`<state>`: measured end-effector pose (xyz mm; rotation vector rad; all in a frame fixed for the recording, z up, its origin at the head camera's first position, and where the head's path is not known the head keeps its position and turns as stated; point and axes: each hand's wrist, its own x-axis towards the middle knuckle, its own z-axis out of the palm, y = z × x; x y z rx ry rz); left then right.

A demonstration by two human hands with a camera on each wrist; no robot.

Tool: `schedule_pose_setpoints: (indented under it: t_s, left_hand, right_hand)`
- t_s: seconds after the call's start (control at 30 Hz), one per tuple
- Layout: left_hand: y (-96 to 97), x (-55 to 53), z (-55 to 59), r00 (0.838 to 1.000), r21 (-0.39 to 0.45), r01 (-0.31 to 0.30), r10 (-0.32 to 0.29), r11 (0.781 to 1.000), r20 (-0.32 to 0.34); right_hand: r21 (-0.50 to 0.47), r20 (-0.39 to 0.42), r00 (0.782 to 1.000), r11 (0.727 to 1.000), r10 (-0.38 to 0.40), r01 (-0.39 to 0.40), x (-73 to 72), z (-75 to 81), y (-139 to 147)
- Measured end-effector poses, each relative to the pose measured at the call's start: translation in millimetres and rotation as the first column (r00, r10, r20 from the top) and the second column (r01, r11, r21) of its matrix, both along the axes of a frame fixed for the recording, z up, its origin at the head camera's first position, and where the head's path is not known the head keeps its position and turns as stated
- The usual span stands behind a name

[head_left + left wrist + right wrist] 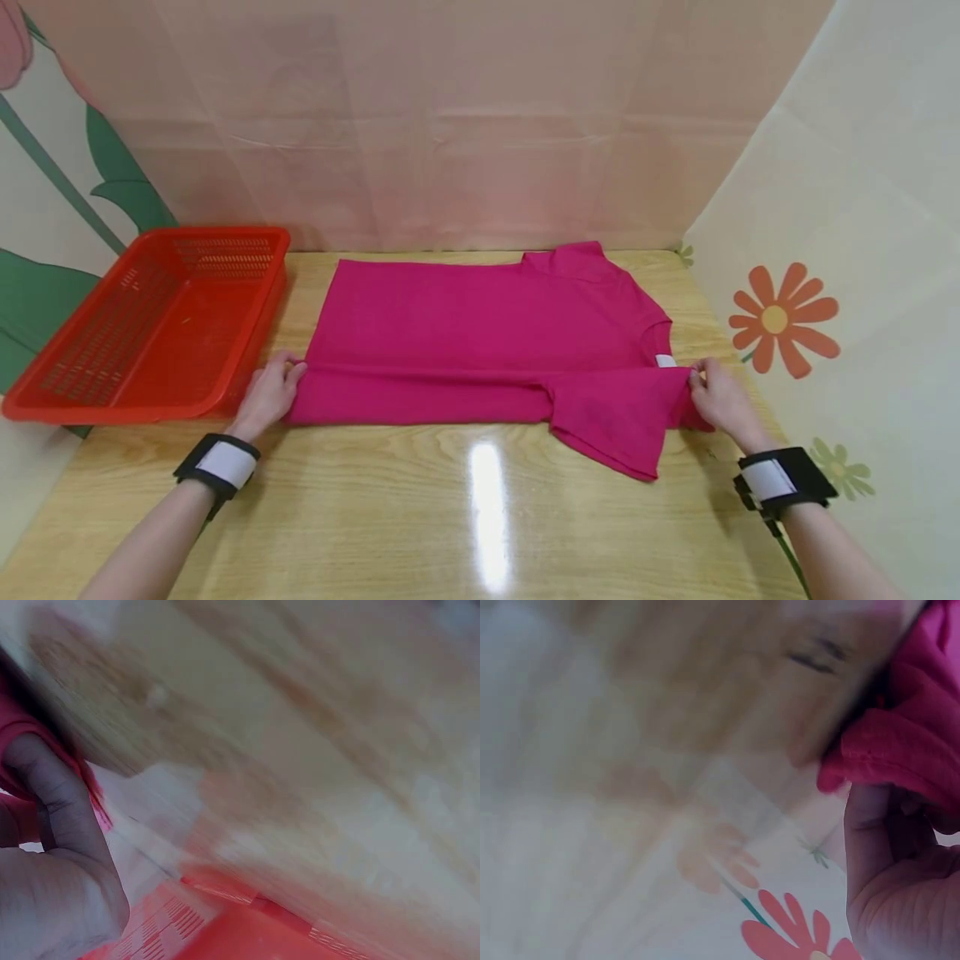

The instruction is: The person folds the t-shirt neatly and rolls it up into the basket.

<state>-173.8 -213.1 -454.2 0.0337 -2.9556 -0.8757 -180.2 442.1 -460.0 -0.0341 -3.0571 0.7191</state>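
The left hand [267, 395] is pinching the hem end of the pink shirt [465, 321], the right hand [724, 402] its collar end (both equally near). It is lying lengthwise between them on the table [360, 500].

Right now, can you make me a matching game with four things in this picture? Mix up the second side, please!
1. shirt
2. basket
3. left grip
4. right grip

A. pinches cloth near the white tag
B. red, with slotted walls
C. pinches cloth beside the basket
D. pink and short-sleeved

Pairs: 1-D, 2-B, 3-C, 4-A
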Motion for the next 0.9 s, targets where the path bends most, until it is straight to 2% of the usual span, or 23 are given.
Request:
schedule_pose_setpoints:
  t_s: [0.1, 0.27, 0.37, 0.47, 0.57, 0.73, 0.9]
  left_hand:
    - [1.6, -2.6, -0.3, 1.0, -0.011, 0.026, -0.026, 1.0, 0.0]
    - [3.3, -2.9, -0.5, 0.998, -0.013, 0.053, -0.053, 0.999, 0.037]
    - [3.6, -3.2, 0.2, 0.996, -0.008, 0.05, -0.049, 0.999, 0.074]
    - [3.4, -4.9, 0.9, 0.993, 0.001, 0.022, -0.022, 1.0, 0.115]
    - [2.1, -5.6, 1.8, 0.992, 0.002, -0.003, 0.002, 1.0, 0.13]
    - [-1.6, -3.4, 4.6, 0.993, 0.001, -0.002, 0.002, 1.0, 0.12]
    - [-5.6, -2.3, 6.5, 0.986, 0.028, -0.007, 0.003, 1.0, 0.164]
  right_hand:
    - [0.021, 0.014, 1.0, 1.0, 0.0, 0.0, 2.7, -4.0, 1.4]
    - [0.051, 0.065, 0.998, 0.999, 0.016, -0.019, 7.0, -9.8, 3.6]
    - [0.063, 0.104, 0.995, 0.998, 0.01, -0.016, 7.9, -12.1, 4.8]
    - [0.068, 0.13, 0.992, 0.998, -0.006, -0.003, 7.4, -12.9, 6.0]
    - [0.061, 0.135, 0.991, 0.998, -0.012, 0.003, 8.1, -9.7, 6.3]
    - [0.066, 0.112, 0.994, 0.998, 0.0, -0.007, 11.6, -1.7, 3.9]
    - [0.087, 0.104, 0.995, 0.996, 0.007, -0.016, 12.8, 1.6, 1.3]
